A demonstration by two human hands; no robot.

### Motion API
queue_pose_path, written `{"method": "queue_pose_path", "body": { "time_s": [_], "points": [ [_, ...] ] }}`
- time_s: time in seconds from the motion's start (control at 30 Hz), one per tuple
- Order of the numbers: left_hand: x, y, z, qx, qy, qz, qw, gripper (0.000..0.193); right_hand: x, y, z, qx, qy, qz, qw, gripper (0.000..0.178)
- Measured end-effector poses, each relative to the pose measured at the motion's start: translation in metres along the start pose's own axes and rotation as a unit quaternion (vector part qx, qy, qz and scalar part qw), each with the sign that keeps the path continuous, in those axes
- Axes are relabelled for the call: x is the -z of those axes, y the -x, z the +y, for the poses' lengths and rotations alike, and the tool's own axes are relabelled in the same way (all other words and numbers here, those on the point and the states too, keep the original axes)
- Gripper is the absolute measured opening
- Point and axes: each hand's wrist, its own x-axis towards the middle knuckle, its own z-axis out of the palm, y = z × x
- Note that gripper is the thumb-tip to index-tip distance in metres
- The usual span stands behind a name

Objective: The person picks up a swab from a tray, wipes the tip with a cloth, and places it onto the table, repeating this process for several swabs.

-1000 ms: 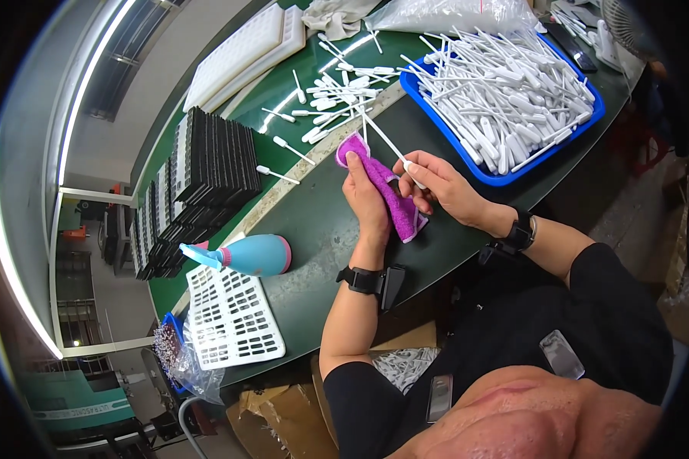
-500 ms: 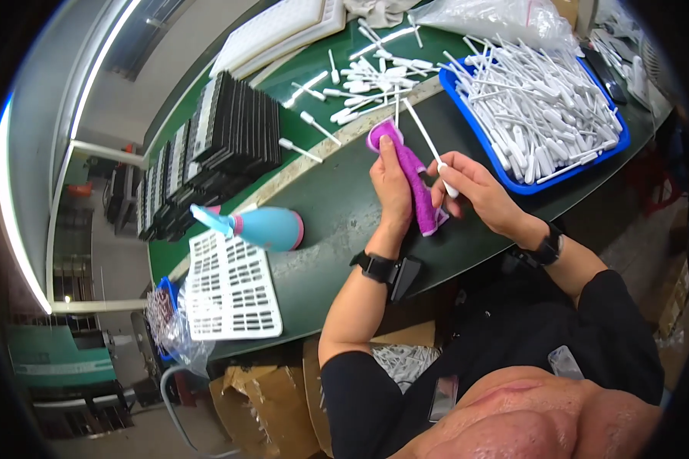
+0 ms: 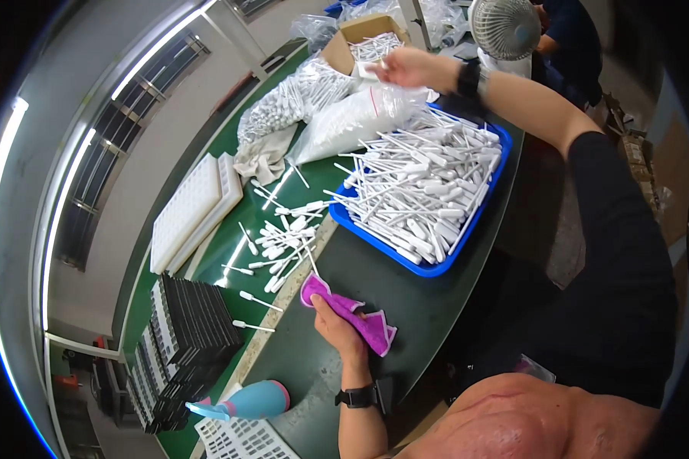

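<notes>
My left hand (image 3: pixel 335 329) is closed on a magenta cloth (image 3: pixel 373 330) with a pale edge, held over the green table's dark near strip. Just past the cloth's far end lie several loose white plastic sticks (image 3: pixel 283 245), each with a thick rounded end. My right hand (image 3: pixel 412 67) is stretched far out, in front of a cardboard box (image 3: pixel 342 52) of white sticks and above a clear plastic bag (image 3: pixel 341 128). Motion blurs its fingers, and whether they hold anything cannot be made out. Below that arm, a blue tray (image 3: pixel 427 269) is heaped with more white sticks (image 3: pixel 429 191).
A stack of black trays (image 3: pixel 195 321), white slabs (image 3: pixel 187 214) and a crumpled rag (image 3: pixel 266 155) are on the left. A light-blue spray bottle (image 3: pixel 256 399) lies across a white slotted panel (image 3: pixel 245 440). A fan (image 3: pixel 505 29) and another person (image 3: pixel 578 57) are at the far right.
My right hand has moved from beside the cloth, where it held a white stick, far out to the box. The view has swung toward the far right. My left hand keeps the cloth.
</notes>
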Motion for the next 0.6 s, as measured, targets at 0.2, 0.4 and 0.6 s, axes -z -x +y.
{"method": "queue_pose_path", "body": {
  "time_s": [0.2,0.4,0.6],
  "points": [
    [0.005,-0.004,-0.001,0.003,-0.012,-0.019,1.000,0.056,-0.013,-0.091,-0.021,0.059,0.176,-0.010,0.983,0.032],
    [0.009,-0.007,0.006,0.014,-0.031,0.026,0.999,0.050,-0.139,-0.033,0.072,-0.035,0.416,-0.260,0.871,0.029],
    [0.015,-0.013,-0.007,-0.007,-0.002,-0.007,1.000,0.048,-0.243,-0.042,0.183,-0.009,0.695,-0.375,0.613,0.028]
  ]
}}
